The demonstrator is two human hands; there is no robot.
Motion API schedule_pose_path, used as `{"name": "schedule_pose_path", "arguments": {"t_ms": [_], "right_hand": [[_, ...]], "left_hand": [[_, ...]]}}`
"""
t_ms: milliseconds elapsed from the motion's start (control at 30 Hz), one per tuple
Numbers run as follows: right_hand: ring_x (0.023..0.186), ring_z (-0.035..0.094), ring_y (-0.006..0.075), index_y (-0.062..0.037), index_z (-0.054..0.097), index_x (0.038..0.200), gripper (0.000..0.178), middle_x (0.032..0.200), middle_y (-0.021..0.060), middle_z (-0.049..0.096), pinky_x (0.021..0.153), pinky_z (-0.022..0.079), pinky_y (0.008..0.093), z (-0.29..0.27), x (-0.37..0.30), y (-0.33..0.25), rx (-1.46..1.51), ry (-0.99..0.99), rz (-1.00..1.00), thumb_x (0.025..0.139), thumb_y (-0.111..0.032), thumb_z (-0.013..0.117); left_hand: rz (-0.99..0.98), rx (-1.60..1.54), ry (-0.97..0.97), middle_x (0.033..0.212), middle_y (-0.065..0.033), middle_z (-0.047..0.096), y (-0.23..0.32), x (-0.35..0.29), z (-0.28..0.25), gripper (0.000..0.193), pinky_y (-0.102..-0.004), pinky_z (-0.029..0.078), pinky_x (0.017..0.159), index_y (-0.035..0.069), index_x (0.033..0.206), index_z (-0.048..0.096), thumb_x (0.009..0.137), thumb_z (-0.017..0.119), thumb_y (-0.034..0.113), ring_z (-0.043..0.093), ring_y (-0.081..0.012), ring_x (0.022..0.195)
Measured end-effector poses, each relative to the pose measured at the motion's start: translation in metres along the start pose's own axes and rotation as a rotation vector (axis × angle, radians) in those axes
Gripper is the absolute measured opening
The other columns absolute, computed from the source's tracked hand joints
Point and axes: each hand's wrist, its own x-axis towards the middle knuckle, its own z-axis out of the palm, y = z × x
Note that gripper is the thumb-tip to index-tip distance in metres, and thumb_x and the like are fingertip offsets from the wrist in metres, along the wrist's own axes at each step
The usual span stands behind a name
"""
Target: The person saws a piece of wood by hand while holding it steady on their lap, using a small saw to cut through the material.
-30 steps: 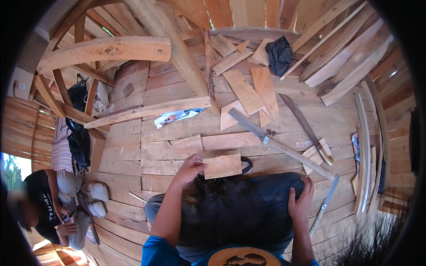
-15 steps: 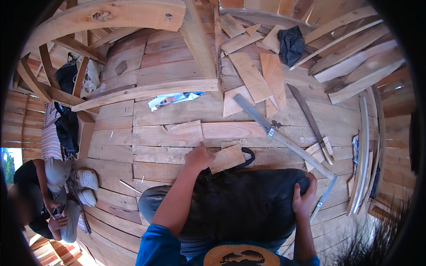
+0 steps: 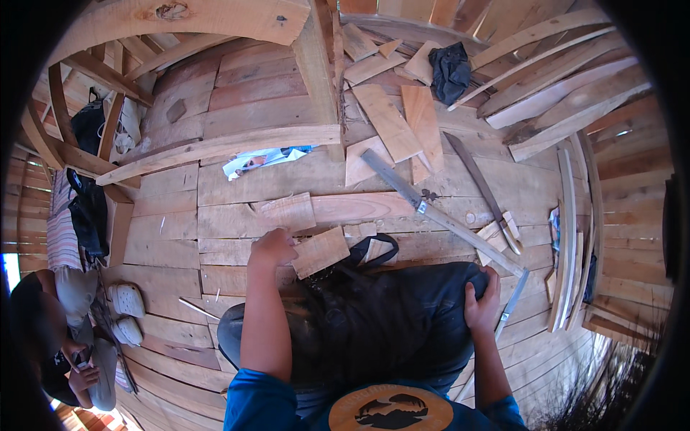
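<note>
Pinches a tilted wood offcut (image 3: 321,253) by its left end in the grip of the left hand (image 3: 273,248), before the lap (image 3: 381,316); rests the right hand (image 3: 484,300), spread, on the right knee (image 3: 457,281). Could let the offcut swivel or drop beside the black strap (image 3: 359,251) through a weak one-ended hold.

Your supporting surface is a floor of wooden planks (image 3: 165,255). Directly on it, ahead of you, lie a crumpled blue-and-white packet (image 3: 266,162), several overlapping flat boards (image 3: 388,118) and, to their right, a machete (image 3: 476,179), its handle near a pale offcut (image 3: 491,241). On your left stands a pair of pale shoes (image 3: 126,300), near a thin white stick (image 3: 199,309).
</note>
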Motion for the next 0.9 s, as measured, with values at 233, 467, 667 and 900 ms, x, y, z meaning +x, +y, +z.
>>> {"name": "schedule_pose_path", "arguments": {"t_ms": [233,467,667,900], "right_hand": [[0.106,0.053,0.0401,-0.0021,0.052,0.115,0.041,0.111,0.0189,0.058,0.094,0.042,0.0457,0.002,-0.002,0.002,-0.008,0.016,0.006,0.078,-0.012,0.064],[0.100,0.058,0.0370,-0.0022,0.057,0.104,0.029,0.102,0.0159,0.061,0.090,0.044,0.0447,0.004,0.022,-0.006,0.020,-0.053,-0.013,0.078,-0.011,0.066],[0.081,0.066,0.0314,0.0014,0.058,0.096,0.018,0.083,0.0144,0.064,0.076,0.053,0.0368,0.094,0.093,-0.094,0.526,-0.292,-0.347,0.081,-0.003,0.066],[0.120,0.049,0.0321,-0.0085,0.051,0.122,0.064,0.125,0.0156,0.051,0.105,0.035,0.0504,0.215,0.122,-0.133,-0.301,-0.507,-0.712,0.068,-0.028,0.080]], "left_hand": [[0.044,-0.104,0.247,0.094,-0.0166,0.069,-0.024,-0.006,-0.014,0.034,-0.0374,0.052,0.077,0.001,0.096,0.067,0.068,0.072,0.019,0.066,-0.0283,0.088],[0.053,-0.170,0.265,0.093,-0.0164,0.068,-0.021,-0.005,-0.010,0.033,-0.0387,0.052,0.077,0.002,0.097,0.065,0.070,0.070,0.019,0.066,-0.0300,0.087],[-0.060,-0.005,-0.017,0.114,-0.0116,0.067,-0.024,0.001,-0.014,0.030,-0.0462,0.046,0.094,0.012,0.107,0.067,0.081,0.057,0.024,0.061,-0.0316,0.110],[0.029,-0.125,0.297,0.091,-0.0194,0.066,-0.002,-0.016,-0.018,0.021,-0.0447,0.049,0.077,0.003,0.090,0.060,0.076,0.060,0.019,0.063,-0.0374,0.090]]}}
